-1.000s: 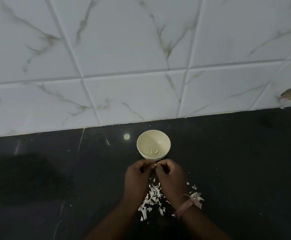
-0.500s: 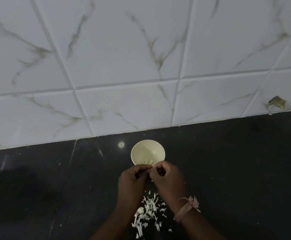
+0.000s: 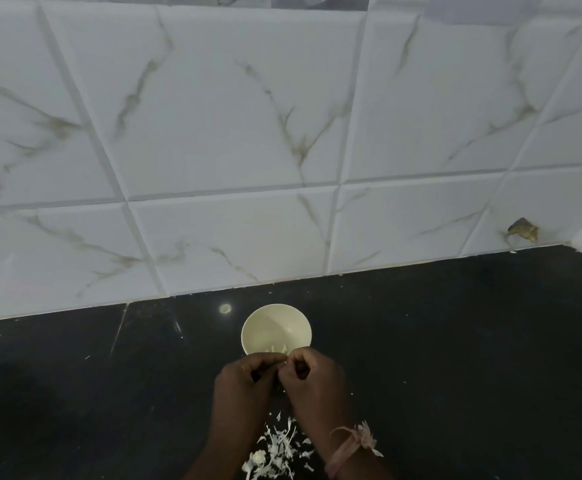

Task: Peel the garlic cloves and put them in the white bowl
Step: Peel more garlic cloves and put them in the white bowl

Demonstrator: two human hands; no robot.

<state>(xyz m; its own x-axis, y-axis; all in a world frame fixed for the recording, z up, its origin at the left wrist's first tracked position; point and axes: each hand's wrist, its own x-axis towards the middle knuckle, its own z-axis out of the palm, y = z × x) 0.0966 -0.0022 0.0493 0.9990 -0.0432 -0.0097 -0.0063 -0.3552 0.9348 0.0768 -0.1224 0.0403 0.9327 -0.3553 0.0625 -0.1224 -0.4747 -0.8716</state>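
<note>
A black counter (image 3: 456, 358) fills the lower half of the view, glossy enough to show a small round glint of light (image 3: 225, 308) just left of the bowl (image 3: 265, 323). The bowl is white and stands well in front of the wall (image 3: 230, 133), with a few peeled cloves (image 3: 278, 348) lying at its near inner edge. The wall is white tile with grey-brown veins and raised seams; far right of the bowl, low on the tile near the corner, sits a brown chipped patch (image 3: 523, 229).

Just nearer than the bowl, the left hand (image 3: 244, 382) and right hand (image 3: 314, 379) meet, fingers curled, their tips pinched together on something small and pale (image 3: 283, 364); it is too hidden to tell whether it is a clove or skin. The right wrist wears a pale tied band (image 3: 350, 445).

Nearer than the hands, between the forearms, a pile of white skins (image 3: 275, 448) litters the counter, with stray flecks scattered around it.
</note>
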